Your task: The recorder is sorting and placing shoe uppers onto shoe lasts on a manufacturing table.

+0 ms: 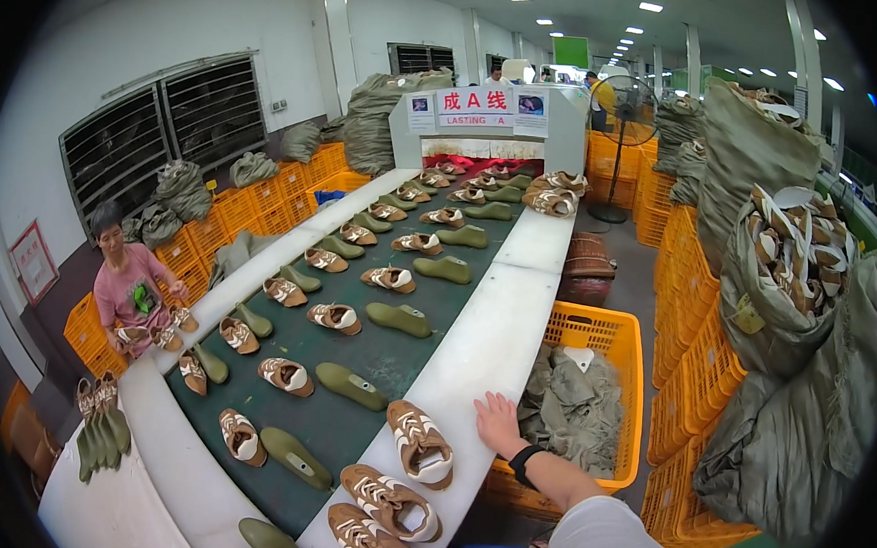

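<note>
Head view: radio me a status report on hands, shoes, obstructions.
Left hand not in view; right hand open, empty, at white ledge's edge. Three brown shoes to its left on ledge. Nothing visible between hand and nearest shoe.

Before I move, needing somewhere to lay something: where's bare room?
Bare: the right ledge, between the right hand and far shoes; the left ledge, past the co-worker. Crowded: the right ledge's near end, with three shoes, and the green belt, full of shoes and lasts.

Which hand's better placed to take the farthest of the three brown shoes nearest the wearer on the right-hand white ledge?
Right, likely: the right hand is at that white ledge, fingers spread, close beside the shoe. The left hand isn't in view.
</note>
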`<state>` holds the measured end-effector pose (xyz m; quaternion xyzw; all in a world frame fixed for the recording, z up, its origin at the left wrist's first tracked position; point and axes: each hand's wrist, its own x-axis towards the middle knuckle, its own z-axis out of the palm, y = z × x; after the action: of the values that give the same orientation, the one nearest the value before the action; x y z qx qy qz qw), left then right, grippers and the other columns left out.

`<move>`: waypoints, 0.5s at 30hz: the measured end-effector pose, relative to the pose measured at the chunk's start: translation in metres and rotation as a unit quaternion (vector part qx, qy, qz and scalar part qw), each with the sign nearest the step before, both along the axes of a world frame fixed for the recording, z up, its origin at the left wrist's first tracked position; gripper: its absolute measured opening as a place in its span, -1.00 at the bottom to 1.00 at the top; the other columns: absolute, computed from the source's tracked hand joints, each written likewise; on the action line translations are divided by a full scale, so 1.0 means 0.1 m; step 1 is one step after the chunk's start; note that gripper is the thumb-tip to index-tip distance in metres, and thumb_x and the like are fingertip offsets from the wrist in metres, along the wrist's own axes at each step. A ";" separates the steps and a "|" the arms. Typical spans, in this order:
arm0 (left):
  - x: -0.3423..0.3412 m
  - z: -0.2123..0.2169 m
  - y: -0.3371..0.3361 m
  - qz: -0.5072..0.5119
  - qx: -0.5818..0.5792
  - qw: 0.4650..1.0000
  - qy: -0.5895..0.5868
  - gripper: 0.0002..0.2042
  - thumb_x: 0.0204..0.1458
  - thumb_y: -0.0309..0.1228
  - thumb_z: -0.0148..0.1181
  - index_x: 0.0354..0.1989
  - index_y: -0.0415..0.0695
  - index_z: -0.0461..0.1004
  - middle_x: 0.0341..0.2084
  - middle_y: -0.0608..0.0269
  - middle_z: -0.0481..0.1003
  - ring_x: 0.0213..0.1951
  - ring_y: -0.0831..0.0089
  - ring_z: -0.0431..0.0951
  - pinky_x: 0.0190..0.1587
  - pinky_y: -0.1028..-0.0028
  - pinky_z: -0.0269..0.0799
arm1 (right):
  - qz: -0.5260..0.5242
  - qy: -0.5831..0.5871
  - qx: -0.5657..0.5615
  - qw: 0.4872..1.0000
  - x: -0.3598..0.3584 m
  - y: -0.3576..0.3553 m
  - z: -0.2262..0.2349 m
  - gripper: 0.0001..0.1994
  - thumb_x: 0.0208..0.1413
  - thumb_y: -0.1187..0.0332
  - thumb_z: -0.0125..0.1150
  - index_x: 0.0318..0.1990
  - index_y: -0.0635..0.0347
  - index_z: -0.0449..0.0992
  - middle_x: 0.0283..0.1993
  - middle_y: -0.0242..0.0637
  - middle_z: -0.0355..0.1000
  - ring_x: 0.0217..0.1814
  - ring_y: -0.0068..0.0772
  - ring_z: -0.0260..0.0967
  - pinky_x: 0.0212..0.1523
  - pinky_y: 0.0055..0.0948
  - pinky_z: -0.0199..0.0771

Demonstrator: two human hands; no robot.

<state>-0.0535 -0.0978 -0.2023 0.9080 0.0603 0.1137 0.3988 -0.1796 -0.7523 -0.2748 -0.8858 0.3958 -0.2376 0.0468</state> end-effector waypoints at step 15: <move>-0.08 0.35 -1.07 -0.073 0.163 0.978 -0.105 -0.41 0.05 -0.12 0.09 0.16 -0.28 0.18 0.09 -0.35 0.17 0.15 -0.20 0.12 0.21 0.07 0.01 | -0.066 0.008 0.017 0.998 0.23 0.15 0.10 -0.61 0.05 0.27 -0.03 0.08 -0.01 0.35 0.23 -0.09 0.12 0.30 0.03 -0.03 0.25 0.10 -0.12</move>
<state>-0.0611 -0.2043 -0.1672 0.9459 -0.0676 0.1869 0.2564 -0.1566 -0.7370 -0.2647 -0.8585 0.4580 -0.2266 0.0433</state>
